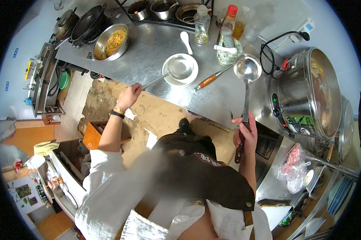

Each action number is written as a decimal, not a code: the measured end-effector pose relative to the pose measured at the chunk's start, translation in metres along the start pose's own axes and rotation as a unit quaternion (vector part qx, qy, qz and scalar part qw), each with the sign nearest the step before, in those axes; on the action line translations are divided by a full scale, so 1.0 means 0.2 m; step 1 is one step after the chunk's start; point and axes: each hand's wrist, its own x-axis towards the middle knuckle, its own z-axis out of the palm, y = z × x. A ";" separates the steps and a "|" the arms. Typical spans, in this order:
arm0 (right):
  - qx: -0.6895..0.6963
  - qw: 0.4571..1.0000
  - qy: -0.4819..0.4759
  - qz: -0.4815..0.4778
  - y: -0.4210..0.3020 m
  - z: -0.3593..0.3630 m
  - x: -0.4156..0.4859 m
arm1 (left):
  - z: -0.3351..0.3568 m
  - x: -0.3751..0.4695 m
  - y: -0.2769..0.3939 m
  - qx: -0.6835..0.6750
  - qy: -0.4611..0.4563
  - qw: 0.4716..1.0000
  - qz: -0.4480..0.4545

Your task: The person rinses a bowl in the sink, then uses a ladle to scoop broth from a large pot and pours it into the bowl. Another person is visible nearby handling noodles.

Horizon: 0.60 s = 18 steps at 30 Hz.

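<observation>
My left hand (128, 96) grips the handle of a long-handled metal utensil with a round head (181, 68), a strainer or ladle; I cannot tell which. Its head lies over a white bowl (180, 83) on the steel worktop (144, 39) and covers most of the bowl's inside. In my right hand (247, 132) is a steel soup ladle (247, 68), held up by its dark handle with the bowl part away from me. A peeler or similar tool with a wooden handle (207, 81) lies between bowl and ladle. Behind the bowl rests a white spoon (185, 42).
A steel bowl of noodles (116, 43) stands at the left, beside a black wok (89, 25). Bottles (201, 25) and a stone mortar (226, 57) with a white spoon across it stand behind. An electric pot of broth (294, 99) and bagged meat (292, 162) are at right.
</observation>
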 end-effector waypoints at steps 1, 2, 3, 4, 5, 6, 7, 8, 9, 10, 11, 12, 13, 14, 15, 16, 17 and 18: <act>0.000 1.000 0.000 -0.002 -0.01 0.01 0.00 | -0.01 0.05 0.01 0.012 -0.011 1.000 0.001; -0.008 1.000 0.000 -0.001 -0.03 0.02 0.01 | -0.03 0.10 0.01 0.030 -0.024 0.999 0.016; -0.007 1.000 -0.001 -0.005 -0.04 0.03 0.00 | -0.04 0.13 0.01 0.022 -0.040 0.999 0.003; 0.004 1.000 -0.004 -0.009 -0.05 0.05 -0.01 | -0.06 0.16 0.02 0.013 -0.058 0.998 -0.012; -0.007 1.000 0.002 -0.009 -0.06 0.06 -0.02 | -0.09 0.19 0.02 -0.004 -0.076 0.997 -0.027; -0.008 1.000 0.006 -0.011 -0.08 0.08 -0.02 | -0.12 0.20 0.02 0.041 -0.060 0.997 -0.016; 0.003 1.000 0.008 -0.016 -0.09 0.10 -0.03 | -0.14 0.19 0.03 0.100 -0.018 0.995 0.020; 0.013 1.000 0.017 -0.014 -0.11 0.12 -0.04 | -0.17 0.19 0.03 0.105 0.026 0.992 0.063; 0.034 0.999 0.022 -0.015 -0.12 0.15 -0.05 | -0.20 0.20 0.05 0.104 0.069 0.987 0.106; 0.055 0.998 0.028 -0.018 -0.14 0.17 -0.06 | -0.22 0.21 0.07 0.117 0.095 0.982 0.110; 0.060 0.997 0.036 -0.022 -0.15 0.19 -0.06 | -0.24 0.21 0.10 0.117 0.138 0.974 0.140; 0.066 0.996 0.045 -0.029 -0.17 0.21 -0.07 | -0.25 0.23 0.15 0.101 0.173 0.967 0.157; 0.077 0.995 0.051 -0.040 -0.18 0.24 -0.09 | -0.25 0.25 0.21 0.077 0.214 0.951 0.208; 0.060 0.995 0.059 -0.047 -0.19 0.26 -0.10 | -0.23 0.26 0.29 0.015 0.170 0.970 0.172; 0.045 0.997 0.063 -0.030 -0.22 0.28 -0.11 | -0.20 0.27 0.38 -0.061 0.152 0.969 0.184; 0.078 0.994 0.069 -0.026 -0.24 0.30 -0.13 | -0.15 0.26 0.51 -0.237 0.020 0.956 0.170; 0.106 0.992 0.065 -0.024 -0.26 0.33 -0.13 | -0.11 0.26 0.64 -0.381 -0.114 0.909 0.127; 0.125 0.991 0.047 -0.009 -0.28 0.35 -0.13 | -0.06 0.22 0.77 -0.452 -0.221 0.849 0.163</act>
